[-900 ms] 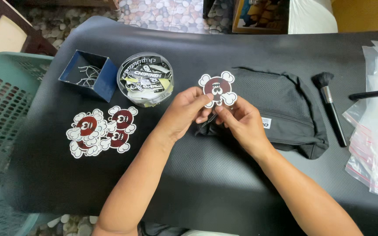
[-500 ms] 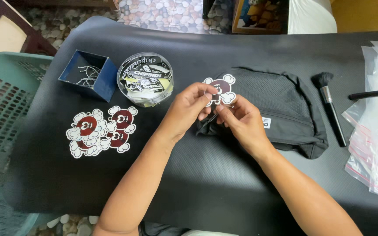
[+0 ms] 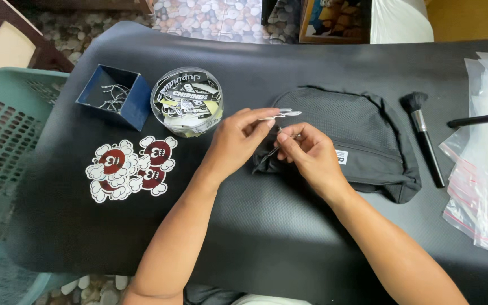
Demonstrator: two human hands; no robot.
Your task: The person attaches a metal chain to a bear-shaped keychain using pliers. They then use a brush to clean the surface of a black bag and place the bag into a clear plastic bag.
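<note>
Black pouch (image 3: 362,141) under both; left hand (image 3: 238,138) pinching sticker (image 3: 280,114) (edge-on); right hand (image 3: 306,149) pinching thin chain (image 3: 272,151).

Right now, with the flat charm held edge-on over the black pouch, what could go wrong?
1. The left hand pinches the flat white-edged charm only by its edge, so it might slip onto the black fabric pouch.
2. The thin metal chain at the right hand is small and could drop.

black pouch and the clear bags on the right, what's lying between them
In the head view, a makeup brush with a black handle lies on the black mat between the black pouch and the clear bags, touching neither.
</note>
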